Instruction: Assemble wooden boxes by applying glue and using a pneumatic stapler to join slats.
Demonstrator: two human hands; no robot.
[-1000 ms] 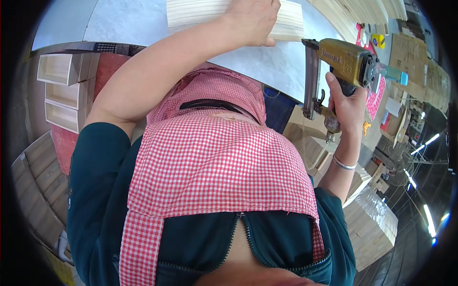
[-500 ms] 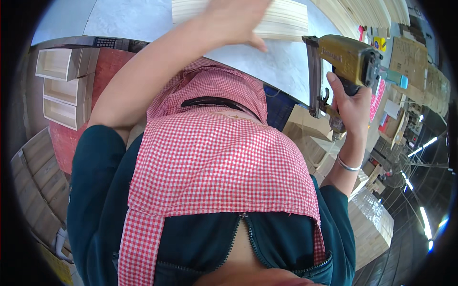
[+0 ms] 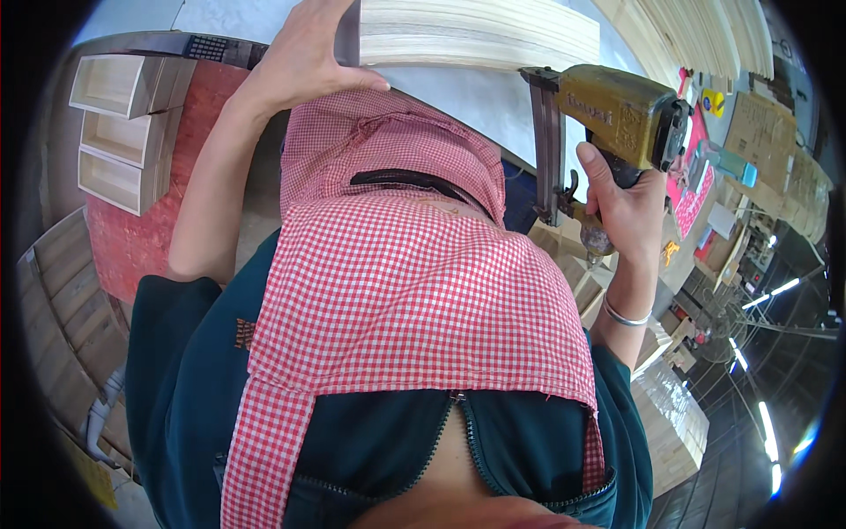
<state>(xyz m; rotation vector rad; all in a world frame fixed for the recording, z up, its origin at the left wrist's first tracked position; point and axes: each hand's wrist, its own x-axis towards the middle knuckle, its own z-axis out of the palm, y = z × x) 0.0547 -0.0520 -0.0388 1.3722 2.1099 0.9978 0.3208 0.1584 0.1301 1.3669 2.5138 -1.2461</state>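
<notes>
My left hand (image 3: 308, 62) is curved around the left end of a stack of pale wooden boards (image 3: 476, 35), with its thumb stretched along the near edge. The top of the picture cuts off its other fingertips. A dark grey strip shows between palm and boards; I cannot tell whether it is shadow or a separate piece. My right hand (image 3: 630, 198) is wrapped around the grip of a gold and black nail gun (image 3: 612, 110). The gun's left tip lies close to the near edge of the boards, towards their right end; contact is unclear.
The boards lie on a pale worktable (image 3: 493, 110). More long boards (image 3: 696, 35) are piled at the far right. Open wooden boxes (image 3: 110, 181) stand on a red surface (image 3: 207, 106) to the left. Wooden pieces and cardboard (image 3: 762, 132) fill the right side.
My left hand has swept left from over the boards to their left end. My right hand has brought the nail gun left, closer to the boards' near edge.
</notes>
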